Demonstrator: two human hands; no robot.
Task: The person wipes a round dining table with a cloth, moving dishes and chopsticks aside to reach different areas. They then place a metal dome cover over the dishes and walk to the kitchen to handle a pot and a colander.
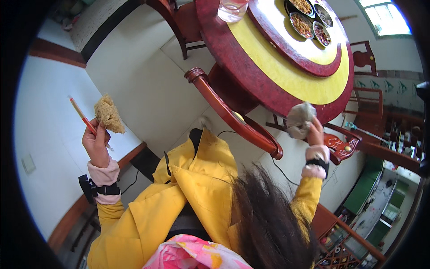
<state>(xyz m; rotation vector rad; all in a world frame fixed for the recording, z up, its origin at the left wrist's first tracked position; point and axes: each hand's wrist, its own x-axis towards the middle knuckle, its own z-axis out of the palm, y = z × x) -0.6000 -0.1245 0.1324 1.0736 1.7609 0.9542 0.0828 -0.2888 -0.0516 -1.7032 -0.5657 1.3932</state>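
Observation:
My left hand (95, 141) is raised in front of the white wall. Its fingers are closed on a tan fibrous scouring pad (108, 114) and a thin stick-like thing (82, 116), red and pale, whose kind I cannot tell. On the other side, my right hand (315, 132) grips a crumpled grey cloth (299, 120) beside the rim of the round table (231, 67). Whether the cloth touches the rim cannot be told. Both wrists carry black straps over pink cuffs.
A red wooden chair (235, 114) stands between me and the table; another chair (339, 146) is near my right hand. A clear container (232, 11) and several dishes of food (302, 25) are on the table. A black cable (282, 173) runs along the floor.

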